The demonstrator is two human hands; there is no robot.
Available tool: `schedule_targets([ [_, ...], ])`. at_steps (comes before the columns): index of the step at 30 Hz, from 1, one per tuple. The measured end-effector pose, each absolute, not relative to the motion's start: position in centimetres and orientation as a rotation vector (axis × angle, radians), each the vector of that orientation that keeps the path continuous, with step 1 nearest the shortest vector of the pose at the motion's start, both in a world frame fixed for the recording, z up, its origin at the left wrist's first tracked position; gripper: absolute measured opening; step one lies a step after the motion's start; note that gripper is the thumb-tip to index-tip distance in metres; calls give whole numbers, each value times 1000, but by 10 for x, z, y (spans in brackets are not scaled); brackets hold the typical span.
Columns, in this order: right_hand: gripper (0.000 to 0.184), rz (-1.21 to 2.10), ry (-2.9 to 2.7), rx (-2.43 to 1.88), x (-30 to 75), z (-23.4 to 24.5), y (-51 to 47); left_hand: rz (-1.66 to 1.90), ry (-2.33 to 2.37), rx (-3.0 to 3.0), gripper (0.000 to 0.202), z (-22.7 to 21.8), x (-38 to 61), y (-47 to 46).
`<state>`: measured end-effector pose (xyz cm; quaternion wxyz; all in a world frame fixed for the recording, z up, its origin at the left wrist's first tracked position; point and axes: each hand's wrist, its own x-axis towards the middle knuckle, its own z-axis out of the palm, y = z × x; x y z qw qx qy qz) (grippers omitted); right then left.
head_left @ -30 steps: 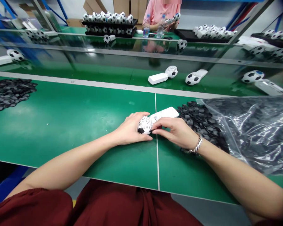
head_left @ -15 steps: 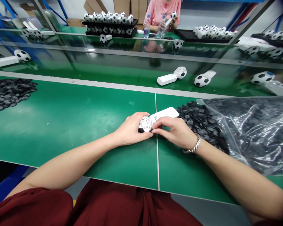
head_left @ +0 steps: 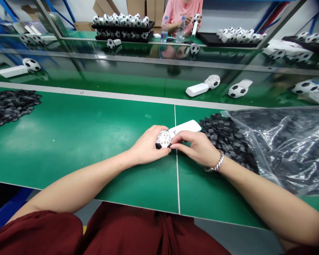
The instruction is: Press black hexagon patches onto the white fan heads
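Observation:
A white handheld fan with a football-patterned head [head_left: 163,139] lies on the green table [head_left: 77,134], its white handle [head_left: 187,126] pointing away to the right. My left hand [head_left: 146,145] is wrapped round the head from the left. My right hand [head_left: 198,147] pinches at the head's right side with thumb and fingers pressed together; what is between them is too small to see. A heap of small black parts [head_left: 223,136] lies just right of my right hand.
A clear plastic bag [head_left: 284,145] of black parts covers the right of the table. Another black heap [head_left: 12,104] lies far left. More football fans [head_left: 202,86] ride the conveyor belt [head_left: 122,79] beyond. Trays of fans [head_left: 122,23] and a person in pink [head_left: 182,12] are opposite.
My hands have stayed on the fan head with only small finger shifts. The fans on the belt beyond have drifted to the right.

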<state>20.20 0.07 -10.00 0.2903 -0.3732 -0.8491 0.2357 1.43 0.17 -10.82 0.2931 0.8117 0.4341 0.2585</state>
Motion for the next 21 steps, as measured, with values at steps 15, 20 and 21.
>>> schedule_targets([
  [15, 6, 624, -2310, -1037, 203, -100, -2, 640, 1081, 2209, 49, -109, 11, 5],
  [20, 7, 625, -2315, -1041, 202, -99, -2, 631, 1090, 2212, 48, -108, 11, 4],
  [21, 7, 624, -2313, -1041, 202, -99, -2, 629, 1089, 2212, 48, -108, 11, 4],
])
